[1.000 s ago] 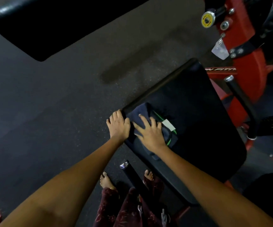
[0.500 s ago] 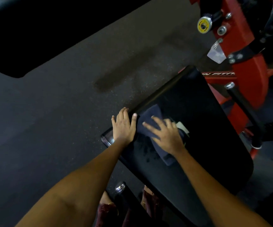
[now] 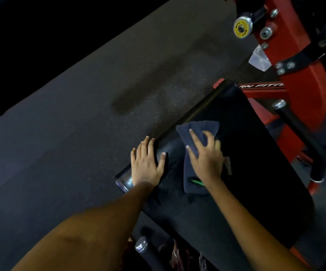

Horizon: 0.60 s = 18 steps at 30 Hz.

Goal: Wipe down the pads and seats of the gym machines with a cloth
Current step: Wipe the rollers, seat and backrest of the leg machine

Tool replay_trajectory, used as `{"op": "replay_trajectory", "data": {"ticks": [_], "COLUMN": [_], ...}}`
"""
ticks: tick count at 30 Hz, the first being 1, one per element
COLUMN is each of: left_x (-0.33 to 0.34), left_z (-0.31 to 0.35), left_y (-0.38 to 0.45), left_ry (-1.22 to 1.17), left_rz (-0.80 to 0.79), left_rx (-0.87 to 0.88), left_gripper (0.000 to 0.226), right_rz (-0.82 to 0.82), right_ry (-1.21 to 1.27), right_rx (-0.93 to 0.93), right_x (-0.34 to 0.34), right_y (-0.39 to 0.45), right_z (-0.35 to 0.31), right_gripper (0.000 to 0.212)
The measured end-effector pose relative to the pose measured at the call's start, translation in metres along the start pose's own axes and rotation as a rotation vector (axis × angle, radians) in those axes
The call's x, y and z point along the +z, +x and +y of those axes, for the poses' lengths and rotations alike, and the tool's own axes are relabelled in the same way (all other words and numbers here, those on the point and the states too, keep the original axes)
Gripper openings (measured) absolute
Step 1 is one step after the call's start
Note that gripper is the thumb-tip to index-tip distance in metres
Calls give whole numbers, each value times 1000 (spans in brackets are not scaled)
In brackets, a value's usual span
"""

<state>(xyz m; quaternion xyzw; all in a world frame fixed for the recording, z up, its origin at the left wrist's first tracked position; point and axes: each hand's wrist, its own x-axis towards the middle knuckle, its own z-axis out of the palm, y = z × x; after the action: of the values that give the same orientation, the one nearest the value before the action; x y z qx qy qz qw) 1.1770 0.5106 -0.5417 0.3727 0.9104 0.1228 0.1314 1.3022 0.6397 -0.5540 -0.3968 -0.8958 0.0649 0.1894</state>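
Head view: my right hand (image 3: 205,159) presses flat, fingers spread, on the dark cloth (image 3: 195,153) at frame centre, on the black seat pad (image 3: 256,163); my left hand (image 3: 146,163) rests flat on the pad's left edge.

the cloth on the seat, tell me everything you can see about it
The cloth is dark navy, soft and towel-like, folded into a rough oblong with a bright green mark near its near end and a pale tag by its right edge. It lies flat on the black padded seat, towards the seat's left side. The right hand presses on it with fingers spread. The left hand rests on the seat's edge beside it, apart from the cloth.
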Motion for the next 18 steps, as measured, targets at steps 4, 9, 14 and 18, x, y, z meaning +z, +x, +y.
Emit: {"op": "replay_trajectory", "data": {"ticks": [4, 9, 14, 18], "left_x": [-1, 1, 5, 7], "left_z": [1, -1, 0, -2], "left_y": [2, 0, 2, 2], "left_ry": [35, 106, 143, 117], "left_rz": [-34, -35, -55, -56], "left_rx": [-2, 34, 63, 47], "left_gripper": [82, 87, 88, 83], "right_rz": [-54, 14, 20, -96], "right_ry": [17, 34, 45, 55], "right_rx": [-109, -67, 195, -341], "right_x": [4, 8, 8, 11], "right_y": [-21, 23, 46, 30], "right_z": [-32, 12, -11, -1], "right_gripper": [49, 43, 45, 50]}}
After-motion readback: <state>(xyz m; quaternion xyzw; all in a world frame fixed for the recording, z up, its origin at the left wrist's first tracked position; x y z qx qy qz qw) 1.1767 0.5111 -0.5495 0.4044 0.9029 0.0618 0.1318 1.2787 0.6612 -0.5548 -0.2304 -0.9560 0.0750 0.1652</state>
